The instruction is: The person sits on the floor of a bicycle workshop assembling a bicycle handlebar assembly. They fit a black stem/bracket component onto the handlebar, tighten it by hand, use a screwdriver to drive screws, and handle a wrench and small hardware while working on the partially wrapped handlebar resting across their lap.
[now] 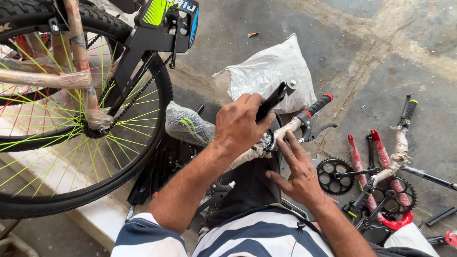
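My left hand [240, 124] is closed around a black tool handle [272, 100] held over a paper-wrapped handlebar [285, 131]. My right hand [300, 173] lies with its fingers spread, touching the wrapped bar just below the black and red grip [316, 105] and the brake lever [318, 132]. Both forearms reach forward from my striped shirt.
A bicycle rear wheel [71, 138] with neon spokes, chain and black frame stands at left. A white sack [266, 71] lies ahead, a wrapped part [188, 124] beside it. Chainrings [334, 176], red forks [385, 157] and another handlebar [400, 147] lie on the concrete at right.
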